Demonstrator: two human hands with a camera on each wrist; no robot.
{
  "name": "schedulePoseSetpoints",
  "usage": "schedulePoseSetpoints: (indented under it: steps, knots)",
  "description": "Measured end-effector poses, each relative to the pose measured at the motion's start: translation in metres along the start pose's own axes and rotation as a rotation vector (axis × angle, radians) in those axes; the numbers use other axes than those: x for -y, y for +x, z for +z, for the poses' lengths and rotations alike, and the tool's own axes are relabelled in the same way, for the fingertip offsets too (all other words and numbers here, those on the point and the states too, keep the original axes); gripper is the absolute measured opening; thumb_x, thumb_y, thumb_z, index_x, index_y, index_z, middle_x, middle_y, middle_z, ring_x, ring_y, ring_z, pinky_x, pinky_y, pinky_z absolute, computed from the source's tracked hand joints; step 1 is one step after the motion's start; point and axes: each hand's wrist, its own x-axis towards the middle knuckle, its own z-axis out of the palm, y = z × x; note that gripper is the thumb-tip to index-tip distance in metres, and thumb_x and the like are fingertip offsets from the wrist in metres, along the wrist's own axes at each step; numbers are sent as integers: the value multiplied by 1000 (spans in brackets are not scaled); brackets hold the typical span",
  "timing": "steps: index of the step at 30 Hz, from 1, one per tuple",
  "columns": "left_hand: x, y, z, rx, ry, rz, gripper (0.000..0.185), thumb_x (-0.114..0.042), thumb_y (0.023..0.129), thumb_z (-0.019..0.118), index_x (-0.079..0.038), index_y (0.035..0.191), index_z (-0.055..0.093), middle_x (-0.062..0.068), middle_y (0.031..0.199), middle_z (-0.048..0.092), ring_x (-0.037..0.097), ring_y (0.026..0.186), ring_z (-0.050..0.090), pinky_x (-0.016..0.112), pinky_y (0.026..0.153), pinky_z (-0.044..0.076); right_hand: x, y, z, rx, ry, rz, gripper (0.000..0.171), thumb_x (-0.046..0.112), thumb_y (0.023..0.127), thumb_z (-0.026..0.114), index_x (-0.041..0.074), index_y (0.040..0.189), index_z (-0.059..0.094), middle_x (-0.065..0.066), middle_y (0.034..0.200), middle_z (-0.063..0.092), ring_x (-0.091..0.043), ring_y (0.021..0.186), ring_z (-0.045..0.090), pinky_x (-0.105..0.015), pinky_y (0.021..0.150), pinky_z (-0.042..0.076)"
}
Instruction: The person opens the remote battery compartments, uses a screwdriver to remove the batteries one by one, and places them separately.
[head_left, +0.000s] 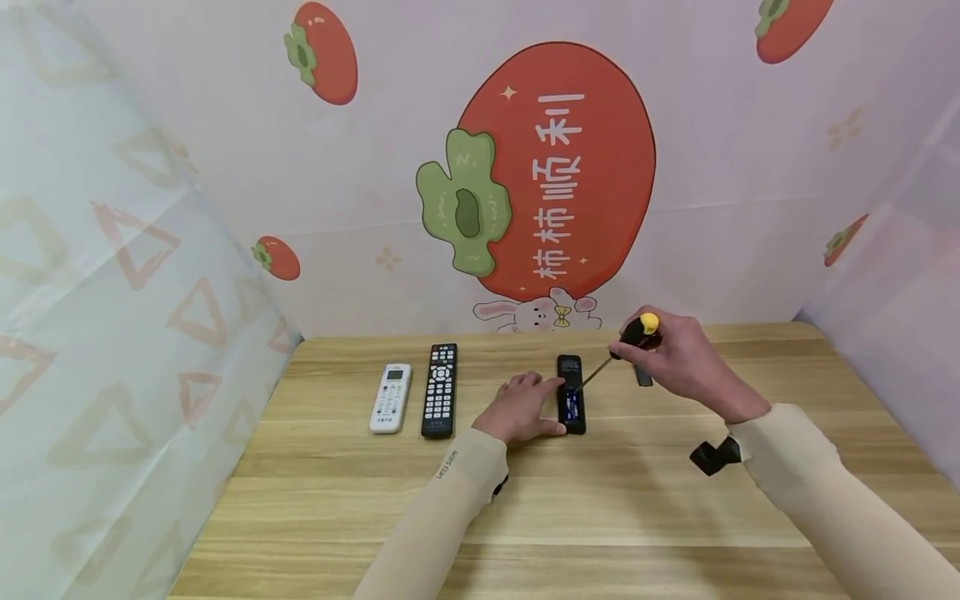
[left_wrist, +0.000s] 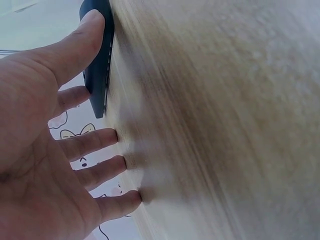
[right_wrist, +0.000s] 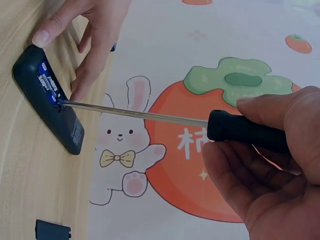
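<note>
The open-backed remote (head_left: 571, 383) points lengthwise away, right of the spread left hand (head_left: 520, 410) touching it, the right hand (head_left: 686, 358) gripping a screwdriver (right_wrist: 240, 129) seemingly against a battery (right_wrist: 47, 82).

Black remote (right_wrist: 45, 103) lying face-down on the table (head_left: 315, 508), back open, blue batteries (right_wrist: 47, 84) sitting inside. Screwdriver (right_wrist: 220, 126), black and yellow handle, slants down with its tip right by the batteries' end.
</note>
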Motion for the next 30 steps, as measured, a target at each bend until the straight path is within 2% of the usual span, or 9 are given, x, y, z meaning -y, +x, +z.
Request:
schedulePoseSetpoints:
  steps: [8, 15, 21, 30]
  knots:
    - [0, -1, 1, 11, -3, 13, 76, -51, 91, 71, -33, 158, 38, 10, 154, 43, 35, 144, 35, 56, 118, 27, -8, 6, -3, 54, 49, 9, 15, 13, 91, 78, 8, 98, 65, -5, 92, 66, -17, 76, 67, -23, 67, 57]
    - [1, 1, 3, 27, 18, 18, 76, -53, 92, 70, -35, 158, 38, 11, 155, 41, 35, 145, 33, 58, 117, 26, -10, 5, -4, 50, 74, 28, 17, 14, 90, 80, 8, 98, 66, -6, 92, 67, -21, 76, 69, -23, 67, 57]
    - [1, 3, 3, 41, 25, 18, 75, -54, 92, 69, -36, 158, 37, 10, 156, 39, 34, 144, 33, 58, 117, 26, -8, 2, -4, 29, 52, 44, 16, 17, 91, 79, 10, 98, 66, -5, 92, 67, -17, 76, 67, -22, 68, 56]
    - [-2, 2, -1, 43, 21, 17, 75, -51, 93, 70, -35, 158, 37, 12, 156, 39, 36, 145, 32, 59, 117, 26, -2, 0, 0, -13, -24, -3, 19, 14, 89, 81, 11, 95, 63, -1, 86, 65, -15, 69, 64, -24, 62, 56]
